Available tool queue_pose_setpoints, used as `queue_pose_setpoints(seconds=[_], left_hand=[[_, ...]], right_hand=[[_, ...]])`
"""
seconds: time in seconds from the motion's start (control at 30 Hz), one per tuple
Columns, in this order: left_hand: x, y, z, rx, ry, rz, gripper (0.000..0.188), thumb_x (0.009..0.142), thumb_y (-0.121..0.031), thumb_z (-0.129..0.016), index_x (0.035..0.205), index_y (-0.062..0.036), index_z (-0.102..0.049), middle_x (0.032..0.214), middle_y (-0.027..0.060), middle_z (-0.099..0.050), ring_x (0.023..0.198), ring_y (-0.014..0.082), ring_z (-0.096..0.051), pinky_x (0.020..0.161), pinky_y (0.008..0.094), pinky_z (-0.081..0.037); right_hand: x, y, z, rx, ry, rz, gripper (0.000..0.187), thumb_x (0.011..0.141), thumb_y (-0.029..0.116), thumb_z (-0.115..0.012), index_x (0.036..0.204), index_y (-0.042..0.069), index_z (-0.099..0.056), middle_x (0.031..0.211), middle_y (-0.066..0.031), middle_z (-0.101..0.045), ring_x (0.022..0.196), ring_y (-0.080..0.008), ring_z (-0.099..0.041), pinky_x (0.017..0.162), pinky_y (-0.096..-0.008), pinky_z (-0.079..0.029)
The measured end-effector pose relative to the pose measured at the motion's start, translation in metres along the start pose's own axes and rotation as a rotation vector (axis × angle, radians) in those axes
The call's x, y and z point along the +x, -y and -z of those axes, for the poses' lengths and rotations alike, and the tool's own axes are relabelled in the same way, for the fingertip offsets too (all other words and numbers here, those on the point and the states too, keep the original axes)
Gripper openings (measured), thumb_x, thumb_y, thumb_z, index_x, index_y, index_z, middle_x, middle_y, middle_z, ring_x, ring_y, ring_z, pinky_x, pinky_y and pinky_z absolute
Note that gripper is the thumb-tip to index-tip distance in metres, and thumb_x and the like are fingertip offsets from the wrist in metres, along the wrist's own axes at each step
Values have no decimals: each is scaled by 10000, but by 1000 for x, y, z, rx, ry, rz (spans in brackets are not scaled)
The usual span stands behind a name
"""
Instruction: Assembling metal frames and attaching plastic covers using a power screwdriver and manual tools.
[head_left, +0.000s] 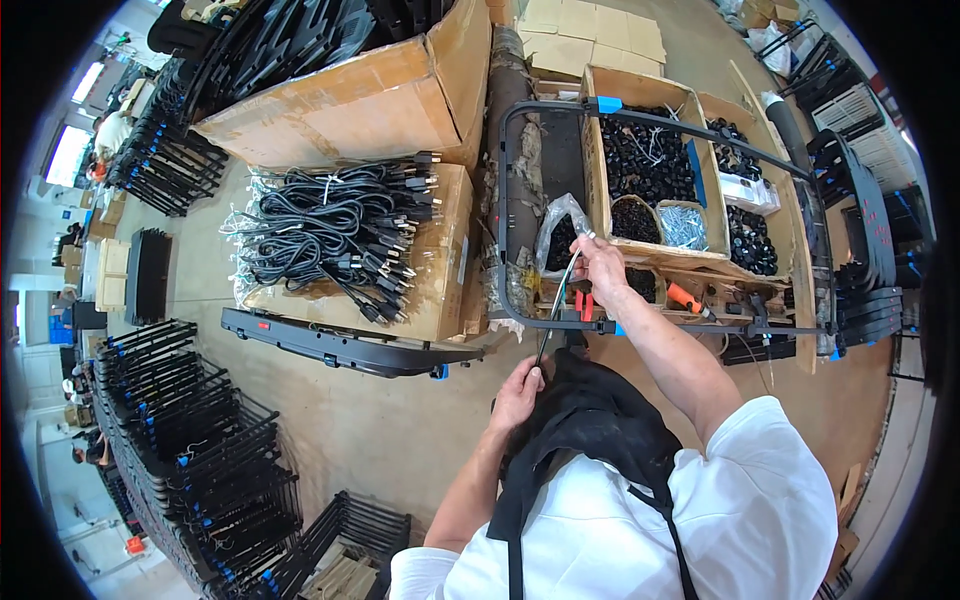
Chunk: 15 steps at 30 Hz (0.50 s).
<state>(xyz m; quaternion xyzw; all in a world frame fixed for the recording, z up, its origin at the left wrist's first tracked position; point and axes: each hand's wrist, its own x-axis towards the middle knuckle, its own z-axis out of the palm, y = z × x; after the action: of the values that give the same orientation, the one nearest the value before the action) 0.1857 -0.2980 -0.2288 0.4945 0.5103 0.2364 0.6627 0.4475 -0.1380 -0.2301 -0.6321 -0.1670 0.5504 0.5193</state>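
Observation:
A thin cable (557, 312) with a black jacket and lighter wires toward its upper end stretches between my hands. My left hand (517, 393) is closed round its lower, black part, close to my apron. Farther up, my right hand (603, 268) pinches the upper end, where a small pale tip shows beyond the fingers. The cable crosses the near bar of a black tubular frame (504, 200) lying over the workbench. Beside my right hand are a clear plastic bag (562, 215) of dark parts and a red-handled tool (583, 303).
A wooden parts box (650, 252) holds black fittings (645, 160) and silver screws (683, 228). An orange-handled tool (686, 298) lies near it. Bundled black power cords (330, 230) cover a carton (450, 250) at left, behind a long black bar (340, 345). Stacked black frames (200, 450) stand lower left.

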Motion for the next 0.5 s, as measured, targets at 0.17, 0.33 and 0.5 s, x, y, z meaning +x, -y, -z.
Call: queue_pose_setpoints(seconds=[0.17,0.33,0.5], left_hand=[[21,-8,-15,-32,-100,31,251,1119,-212,-513,1218,-24,-646,843,-8,-600,769,74,-559,714,257,-502],[39,-22,-43,-198,-248,21,244,1115,-226,-539,1169,-21,-661,875,-1,-638,774,77,-577,732,246,-503],[48,-16,-52,-316,-345,42,217,1101,-214,-570,1134,-18,-656,904,7,-652,802,90,-596,757,248,-509]], right_hand=[[11,34,-25,138,108,56,282,1054,327,-647,1037,54,-716,900,-4,-694,683,-77,-621,572,-222,-527],[25,35,-18,-531,584,-130,369,972,413,-730,976,44,-745,767,-7,-678,566,-97,-581,525,-254,-486],[11,16,-37,-520,743,-53,318,981,309,-700,801,48,-667,703,-6,-639,543,-79,-555,487,-271,-422]])
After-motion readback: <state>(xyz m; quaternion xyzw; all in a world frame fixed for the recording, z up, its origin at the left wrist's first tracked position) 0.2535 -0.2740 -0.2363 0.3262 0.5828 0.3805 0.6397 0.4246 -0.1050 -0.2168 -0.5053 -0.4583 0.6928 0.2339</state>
